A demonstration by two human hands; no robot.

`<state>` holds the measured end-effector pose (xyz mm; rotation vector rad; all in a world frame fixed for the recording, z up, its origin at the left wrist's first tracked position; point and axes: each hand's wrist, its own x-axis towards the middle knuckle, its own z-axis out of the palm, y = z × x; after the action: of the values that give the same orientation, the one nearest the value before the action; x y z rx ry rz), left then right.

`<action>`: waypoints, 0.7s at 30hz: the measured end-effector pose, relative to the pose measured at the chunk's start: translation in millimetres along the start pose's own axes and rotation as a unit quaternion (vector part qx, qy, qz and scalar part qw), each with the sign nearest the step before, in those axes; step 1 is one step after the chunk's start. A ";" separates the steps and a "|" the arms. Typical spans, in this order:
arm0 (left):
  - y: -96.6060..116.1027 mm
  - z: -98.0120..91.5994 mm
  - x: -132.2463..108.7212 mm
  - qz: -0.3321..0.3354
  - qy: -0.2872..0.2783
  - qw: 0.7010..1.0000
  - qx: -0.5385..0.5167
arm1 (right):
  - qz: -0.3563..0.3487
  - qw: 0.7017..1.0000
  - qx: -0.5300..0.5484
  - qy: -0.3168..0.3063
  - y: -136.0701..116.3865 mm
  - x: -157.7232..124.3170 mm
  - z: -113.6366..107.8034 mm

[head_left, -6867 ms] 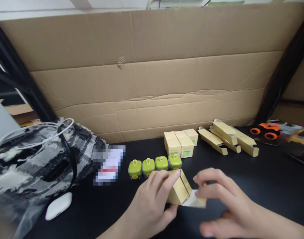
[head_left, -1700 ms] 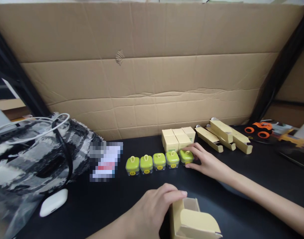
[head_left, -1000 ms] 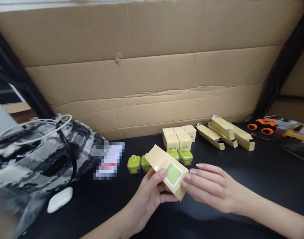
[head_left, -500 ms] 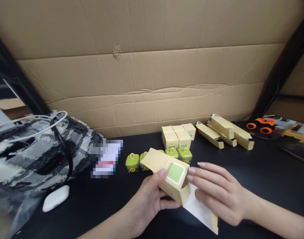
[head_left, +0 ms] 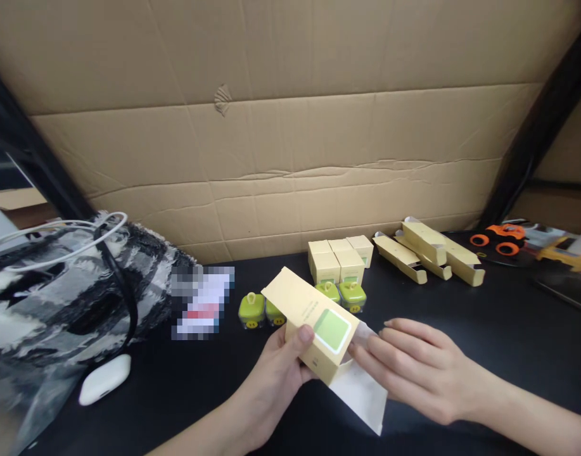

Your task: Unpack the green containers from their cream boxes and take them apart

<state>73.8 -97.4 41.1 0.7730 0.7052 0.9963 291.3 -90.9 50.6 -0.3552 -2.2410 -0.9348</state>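
Observation:
My left hand (head_left: 271,386) grips a long tan carton (head_left: 309,320) with a green square on its face, held tilted above the black table (head_left: 485,329). My right hand (head_left: 414,367) has its fingers stretched out against the carton's lower end, where a white flap (head_left: 361,392) hangs open. Behind the carton runs a row of small green cases (head_left: 252,308) with yellow loops, partly hidden by it. Further back is a cluster of small closed tan boxes (head_left: 340,258).
Several flat unfolded cartons (head_left: 427,256) lie at the back right, beside an orange toy car (head_left: 502,237). A grey patterned bag (head_left: 76,297) with a white cable, a white mouse-like case (head_left: 104,379) and a blurred card (head_left: 202,303) sit at the left. A cardboard wall (head_left: 290,126) stands behind.
My right hand left the green cases and came to the carton. My left hand lifted and turned the carton green face up; its end flap has swung open.

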 end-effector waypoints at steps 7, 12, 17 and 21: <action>-3.0 -2.3 0.3 0.013 -0.065 0.997 -0.037 | 0.003 0.997 0.062 0.045 -1.0 -2.6 0.2; -1.8 2.4 -2.4 0.002 -0.031 0.999 0.023 | -0.033 0.999 0.040 0.004 -0.8 -0.5 -0.2; 2.8 2.0 -1.5 0.043 -0.009 0.996 0.080 | -0.040 0.996 0.074 0.002 3.1 -3.8 2.9; 1.9 1.5 -1.0 0.042 0.008 0.990 0.133 | -0.041 0.997 0.055 -0.016 2.6 -0.2 2.5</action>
<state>73.7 -98.0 43.6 1.0344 0.8364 0.9971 291.5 -87.3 50.6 -0.2303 -2.3399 -0.8480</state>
